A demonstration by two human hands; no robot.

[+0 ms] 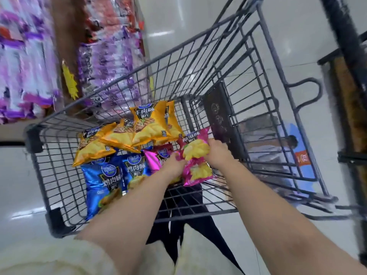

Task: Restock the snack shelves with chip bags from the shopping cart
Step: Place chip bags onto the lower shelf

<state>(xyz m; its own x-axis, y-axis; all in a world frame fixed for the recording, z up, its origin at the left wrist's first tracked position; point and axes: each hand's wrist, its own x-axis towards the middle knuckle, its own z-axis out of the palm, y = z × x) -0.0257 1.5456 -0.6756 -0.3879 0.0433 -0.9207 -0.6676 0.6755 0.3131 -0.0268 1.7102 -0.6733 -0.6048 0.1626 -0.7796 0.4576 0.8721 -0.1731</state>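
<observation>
A grey wire shopping cart (256, 62) fills the middle of the head view, with chip bags lying in its basket. Several yellow bags (127, 135) lie at the far side, two blue bags (103, 183) at the near left, and pink bags (154, 157) at the centre. Both my arms reach into the basket. My right hand (217, 152) grips the right edge of a pink chip bag (195, 150) standing on end. My left hand (174, 165) holds the same pink bag cluster from the left; its fingertips are hidden among the bags.
The snack shelves (111, 62) with blurred purple, white and red bags rise at the upper left, with a yellow starburst price tag (69, 82). A dark metal rack (345, 56) stands at the right. White tiled floor lies around the cart.
</observation>
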